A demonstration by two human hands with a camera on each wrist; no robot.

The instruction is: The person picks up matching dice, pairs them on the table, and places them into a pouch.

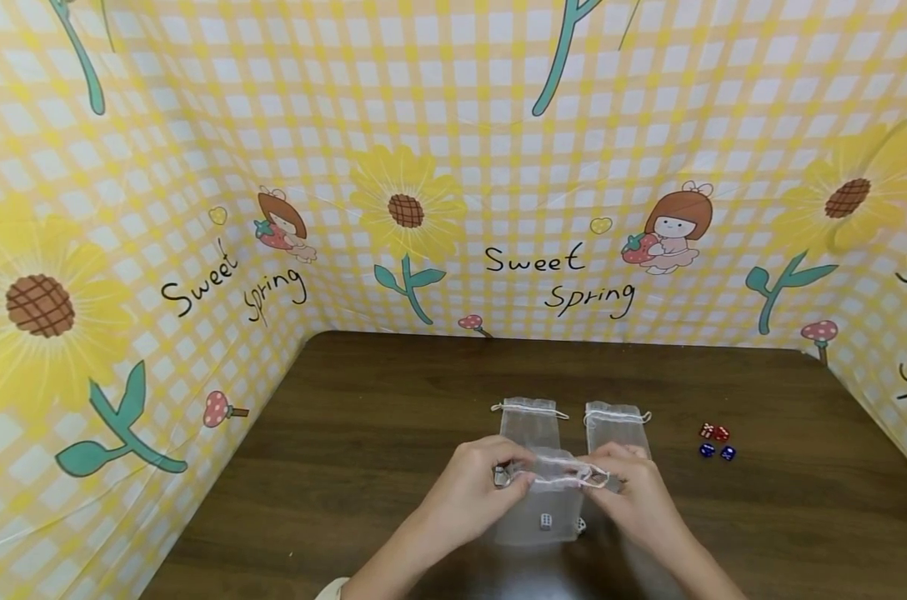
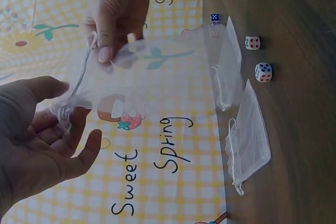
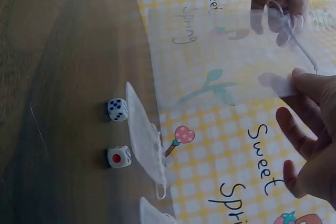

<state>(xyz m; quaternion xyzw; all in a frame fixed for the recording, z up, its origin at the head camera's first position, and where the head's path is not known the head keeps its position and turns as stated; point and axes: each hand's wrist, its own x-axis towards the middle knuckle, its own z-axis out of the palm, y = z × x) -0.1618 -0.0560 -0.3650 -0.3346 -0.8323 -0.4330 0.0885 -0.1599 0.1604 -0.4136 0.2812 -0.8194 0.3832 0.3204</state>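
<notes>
Both hands hold up a sheer white drawstring pouch point(image 1: 538, 504) by its mouth, with a white cord along the rim. My left hand point(image 1: 486, 483) pinches one side of the mouth, where the left wrist view shows bunched fabric point(image 2: 64, 113). At the opposite side, my right hand point(image 1: 633, 492) pinches the rim between thumb and fingers. Below the pouch, two white dice point(image 2: 264, 72) sit on the table; in the head view one die point(image 1: 546, 522) shows through the fabric and the other die point(image 1: 580, 526) peeks past its edge.
Two more sheer pouches, left point(image 1: 530, 421) and right point(image 1: 617, 427), lie flat beyond the hands. To the right on the dark wooden table point(image 1: 363, 417) are two red dice point(image 1: 714, 432) and two blue dice point(image 1: 717, 451). A yellow checked cloth point(image 1: 498, 183) walls the table's back and sides.
</notes>
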